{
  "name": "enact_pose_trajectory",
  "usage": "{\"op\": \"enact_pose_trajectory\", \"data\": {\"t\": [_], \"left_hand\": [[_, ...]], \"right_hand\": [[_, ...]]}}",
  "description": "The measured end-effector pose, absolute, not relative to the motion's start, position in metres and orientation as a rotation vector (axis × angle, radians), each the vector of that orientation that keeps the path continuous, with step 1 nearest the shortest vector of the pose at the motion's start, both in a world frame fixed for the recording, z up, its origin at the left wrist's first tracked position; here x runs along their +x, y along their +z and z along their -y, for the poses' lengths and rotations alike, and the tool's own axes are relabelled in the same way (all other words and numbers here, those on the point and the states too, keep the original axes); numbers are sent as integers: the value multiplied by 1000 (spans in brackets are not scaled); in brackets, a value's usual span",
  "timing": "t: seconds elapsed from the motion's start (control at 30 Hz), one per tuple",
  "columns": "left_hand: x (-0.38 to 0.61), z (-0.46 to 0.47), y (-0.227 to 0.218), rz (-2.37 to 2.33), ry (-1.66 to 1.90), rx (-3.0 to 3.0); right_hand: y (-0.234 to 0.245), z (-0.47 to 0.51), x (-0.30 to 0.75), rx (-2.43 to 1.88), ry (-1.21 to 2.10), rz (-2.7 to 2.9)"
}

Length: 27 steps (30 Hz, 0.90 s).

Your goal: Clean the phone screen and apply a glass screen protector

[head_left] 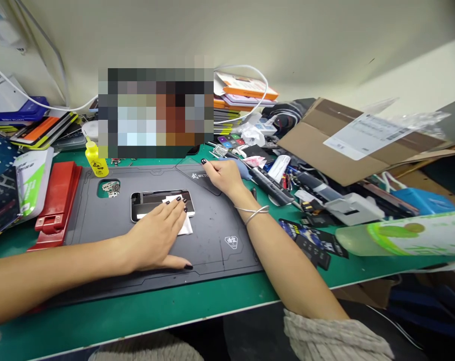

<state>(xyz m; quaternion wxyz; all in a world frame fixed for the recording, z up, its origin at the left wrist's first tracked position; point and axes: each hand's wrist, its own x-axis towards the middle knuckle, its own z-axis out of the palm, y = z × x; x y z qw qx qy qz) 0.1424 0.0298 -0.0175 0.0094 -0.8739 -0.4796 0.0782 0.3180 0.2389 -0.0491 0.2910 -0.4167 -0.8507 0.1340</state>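
A smartphone point(149, 197) with a dark glossy front lies on the grey work mat point(208, 240). My left hand point(155, 230) rests flat over it, fingers stretched out and thumb apart. Under those fingertips a white wipe point(185, 226) is pressed on the phone's glass, its lower end hanging over the near edge. My right hand point(225, 176) is closed in a pinch beyond the phone, to the right. It holds a clear screen protector point(191, 168) by its right side, and the mat's lettering shows through the thin sheet.
A yellow bottle point(97, 161) stands behind the mat, near a recess holding small metal parts point(110, 188). A red tool point(56, 205) lies left. Cluttered tools, a cardboard box point(325, 135) and a drink bottle point(400, 234) crowd the right. A pixelated screen point(155, 110) stands behind.
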Motion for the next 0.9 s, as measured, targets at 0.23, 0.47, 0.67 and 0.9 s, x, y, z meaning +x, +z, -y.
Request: {"op": "enact_pose_trajectory", "data": {"t": [0.23,0.47,0.67,0.9], "left_hand": [[132,-39,-18,1640,238,-2611],[140,-29,-17,1540,232,-2717],[139,-33,-10,1685,369,-2599],[137,-36,-11,1671,366,-2644]], "right_hand": [[-50,-240,319,-1102,374,2267],[-49,-240,319,-1099,382,2270],[-49,-240,319,-1109,382,2275],[-49,-240,319,-1119,373,2280]]}}
